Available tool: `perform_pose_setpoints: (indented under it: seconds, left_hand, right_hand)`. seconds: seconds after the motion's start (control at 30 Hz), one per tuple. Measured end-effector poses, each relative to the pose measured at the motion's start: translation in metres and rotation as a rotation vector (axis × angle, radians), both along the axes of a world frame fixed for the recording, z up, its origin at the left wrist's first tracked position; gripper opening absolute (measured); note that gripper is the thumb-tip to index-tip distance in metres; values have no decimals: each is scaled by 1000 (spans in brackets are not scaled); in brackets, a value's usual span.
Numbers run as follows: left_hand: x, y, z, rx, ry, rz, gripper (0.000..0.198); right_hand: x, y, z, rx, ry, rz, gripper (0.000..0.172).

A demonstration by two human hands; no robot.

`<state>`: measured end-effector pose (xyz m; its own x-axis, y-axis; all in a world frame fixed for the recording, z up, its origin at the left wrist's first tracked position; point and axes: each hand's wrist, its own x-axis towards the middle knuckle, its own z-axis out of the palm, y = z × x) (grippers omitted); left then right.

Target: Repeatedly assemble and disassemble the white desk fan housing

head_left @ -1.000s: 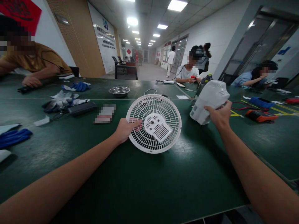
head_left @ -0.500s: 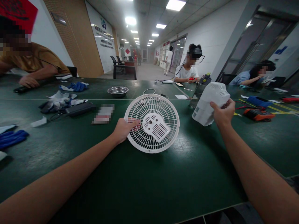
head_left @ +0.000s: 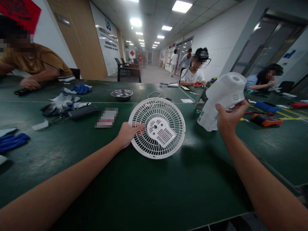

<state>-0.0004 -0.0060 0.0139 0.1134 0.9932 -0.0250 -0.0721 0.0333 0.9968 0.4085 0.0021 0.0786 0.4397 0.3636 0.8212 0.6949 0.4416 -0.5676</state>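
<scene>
The left hand (head_left: pixel 126 134) pinches the left edge of the round white grille (head_left: pixel 158 130), thumb over the rim and fingers behind, showing through the bars. The grille faces the wearer; being round it has no long axis, though the plate at its centre slants from upper left down to the right. A strip of green table separates it from the white housing (head_left: pixel 220 99), which stands off to its right, so the two parts do not touch. The housing's long axis leans, lower end toward the grille, upper end away to the right; whether the lower end meets the table is hard to tell. The right hand (head_left: pixel 229 118), much the nearer to it, grips its right side, thumb in front, the other fingers partly hidden. Across the table (head_left: pixel 154 192), left to right, lie a blue glove (head_left: pixel 14 142), a black case (head_left: pixel 83 112), a steel bowl (head_left: pixel 122 93) beyond the grille, and an orange meter (head_left: pixel 267 120) past the right hand. Around the far side sit three people, at left, right of centre and far right, with a lit corridor behind.
</scene>
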Motion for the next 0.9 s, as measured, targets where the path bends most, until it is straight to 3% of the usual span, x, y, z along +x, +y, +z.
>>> perform_pose_setpoints:
  seconds: [0.13, 0.3, 0.43, 0.6, 0.7, 0.8, 0.9]
  left_hand:
    - [0, 0, 0, -4, 3, 4, 25]
    - [2, -3, 4, -19, -4, 8, 23]
    - [6, -8, 11, -15, 0, 40, 21]
    - [6, -5, 7, -6, -34, 33, 19]
    - [4, -2, 4, 0, -32, 23, 16]
    - [4, -3, 4, 22, -10, 36, 14]
    - [5, -5, 6, 69, 33, 72, 12]
  right_hand:
    - [-35, 1, -18, -288, 20, 214, 74]
    - [-63, 5, -56, -734, -160, 212, 78]
    - [-69, 12, -68, -924, -311, 115, 83]
    - [-77, 8, -65, -1030, -518, 3, 76]
    - [-81, 1, -55, -893, -498, 31, 74]
    - [-85, -10, -42, -707, -380, 190, 51]
    - [-96, -25, -33, -795, -114, 510, 41]
